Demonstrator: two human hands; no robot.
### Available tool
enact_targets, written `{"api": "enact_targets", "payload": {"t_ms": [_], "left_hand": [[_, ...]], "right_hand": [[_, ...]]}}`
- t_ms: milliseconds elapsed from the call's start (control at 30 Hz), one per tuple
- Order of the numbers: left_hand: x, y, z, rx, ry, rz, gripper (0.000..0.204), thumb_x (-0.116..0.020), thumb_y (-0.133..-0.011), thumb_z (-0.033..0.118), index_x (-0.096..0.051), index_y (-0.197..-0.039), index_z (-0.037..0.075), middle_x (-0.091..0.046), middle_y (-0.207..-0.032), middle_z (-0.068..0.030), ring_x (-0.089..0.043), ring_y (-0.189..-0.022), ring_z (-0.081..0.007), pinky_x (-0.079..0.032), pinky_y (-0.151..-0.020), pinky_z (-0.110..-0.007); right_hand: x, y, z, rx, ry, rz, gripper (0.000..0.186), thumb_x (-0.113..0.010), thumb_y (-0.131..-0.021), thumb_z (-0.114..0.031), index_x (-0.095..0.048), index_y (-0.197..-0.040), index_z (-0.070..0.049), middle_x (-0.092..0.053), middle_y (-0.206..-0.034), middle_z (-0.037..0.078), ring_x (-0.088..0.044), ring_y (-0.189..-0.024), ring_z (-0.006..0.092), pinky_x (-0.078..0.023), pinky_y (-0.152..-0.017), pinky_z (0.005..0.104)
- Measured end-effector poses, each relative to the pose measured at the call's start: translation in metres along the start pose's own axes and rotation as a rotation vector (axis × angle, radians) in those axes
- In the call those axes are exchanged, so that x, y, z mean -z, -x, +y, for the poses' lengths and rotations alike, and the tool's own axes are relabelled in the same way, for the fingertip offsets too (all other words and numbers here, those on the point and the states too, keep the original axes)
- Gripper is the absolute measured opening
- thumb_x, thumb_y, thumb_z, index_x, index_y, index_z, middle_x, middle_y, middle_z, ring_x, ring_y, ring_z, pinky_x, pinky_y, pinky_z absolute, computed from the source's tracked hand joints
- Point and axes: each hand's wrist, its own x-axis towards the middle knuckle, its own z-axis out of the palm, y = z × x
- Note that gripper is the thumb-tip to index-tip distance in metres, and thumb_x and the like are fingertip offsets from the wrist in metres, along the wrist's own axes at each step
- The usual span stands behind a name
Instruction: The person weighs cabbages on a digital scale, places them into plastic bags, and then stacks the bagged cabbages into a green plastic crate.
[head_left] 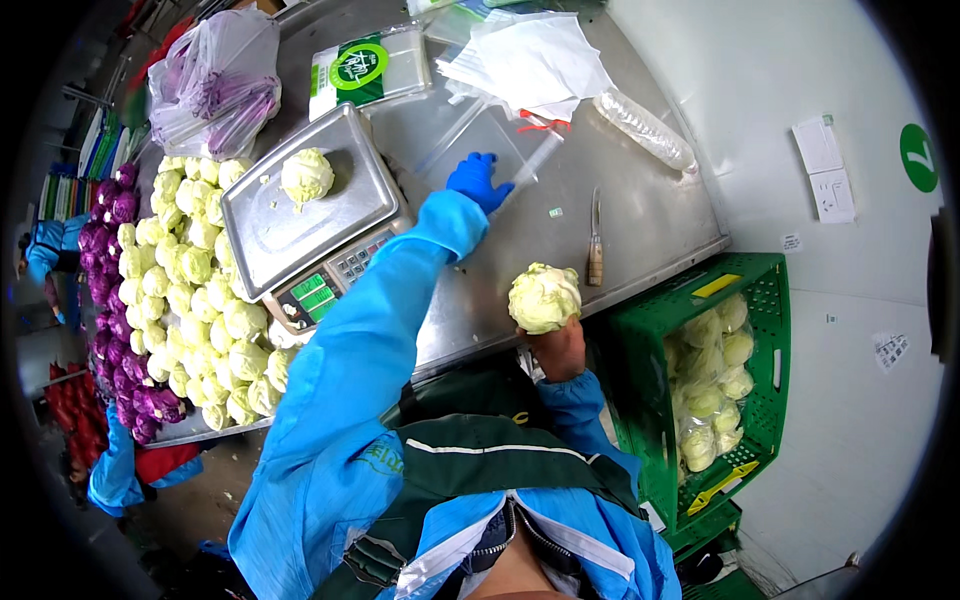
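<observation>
My right hand (557, 350), bare, is closed round the underside of a pale green cabbage (545, 298) at the table's near edge. My left hand (480, 183), in a blue glove, reaches across to the middle of the table. Its fingers are partly spread over the near end of a clear plastic bag (500, 135) lying flat; whether they touch it I cannot tell. Another pale cabbage (307, 176) sits on the steel pan of a digital scale (345, 215), left of my left hand. To the right lies a knife (596, 240) with a wooden handle.
Pale cabbages (190, 285) are heaped left of the scale, with purple cabbages (105, 260) beyond. At the back are a bulging bag (215, 80), a bag pack (370, 70), white sheets (530, 60) and a clear roll (648, 130). A green crate (770, 370) holds bagged cabbages.
</observation>
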Motion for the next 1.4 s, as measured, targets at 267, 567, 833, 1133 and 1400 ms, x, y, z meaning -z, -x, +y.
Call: {"api": "enact_targets", "payload": {"t_ms": [267,567,833,1133,1400], "left_hand": [[0.006,-0.004,-0.025,-0.098,0.205,0.159,0.013,-0.063,-0.085,0.019,-0.066,-0.096,0.011,-0.065,-0.093,-0.014,-0.062,-0.086,-0.0347,-0.05,-0.075,-0.042],[0.092,0.113,0.015,-0.306,0.532,-0.09,0.017,-0.067,-0.087,0.019,-0.066,-0.1,0.009,-0.067,-0.09,-0.0102,-0.068,-0.08,-0.0239,-0.053,-0.071,-0.032],[0.085,0.174,0.02,-0.183,0.611,-0.181,0.021,-0.059,-0.091,0.029,-0.064,-0.1,0.011,-0.063,-0.099,-0.0138,-0.061,-0.091,-0.0364,-0.049,-0.077,-0.042],[-0.014,0.201,0.117,0.834,0.216,0.443,0.043,-0.062,-0.077,0.044,-0.066,-0.103,0.01,-0.063,-0.105,-0.0183,-0.061,-0.094,-0.036,-0.046,-0.083,-0.047],[0.086,0.258,0.032,-0.029,0.218,0.22,0.105,-0.074,-0.071,0.039,-0.015,-0.152,0.01,-0.023,-0.151,-0.0257,-0.025,-0.137,-0.0469,-0.027,-0.11,-0.05]], "right_hand": [[-0.012,0.006,0.009,0.047,-0.009,0.02,0.067,-0.043,-0.094,-0.041,-0.023,-0.148,-0.007,-0.037,-0.146,0.014,-0.044,-0.128,0.0331,-0.04,-0.1,0.0471],[-0.052,-0.027,0.004,0.436,0.475,0.021,0.079,-0.066,-0.075,0.0,-0.027,-0.143,-0.003,-0.039,-0.141,0.014,-0.043,-0.129,0.0293,-0.036,-0.106,0.0419],[-0.014,-0.047,0.044,0.582,1.755,-0.039,0.078,-0.077,-0.066,-0.01,-0.041,-0.134,0.002,-0.042,-0.137,0.021,-0.042,-0.126,0.0352,-0.034,-0.105,0.0442],[0.007,-0.051,0.068,0.404,1.401,-0.001,0.064,-0.062,-0.087,-0.028,-0.037,-0.141,-0.005,-0.047,-0.134,0.014,-0.046,-0.122,0.029,-0.037,-0.104,0.0386],[-0.031,-0.034,0.075,-0.037,0.311,0.088,0.065,-0.045,-0.093,-0.053,-0.036,-0.143,-0.013,-0.045,-0.142,0.006,-0.045,-0.127,0.026,-0.042,-0.099,0.0406]]}}
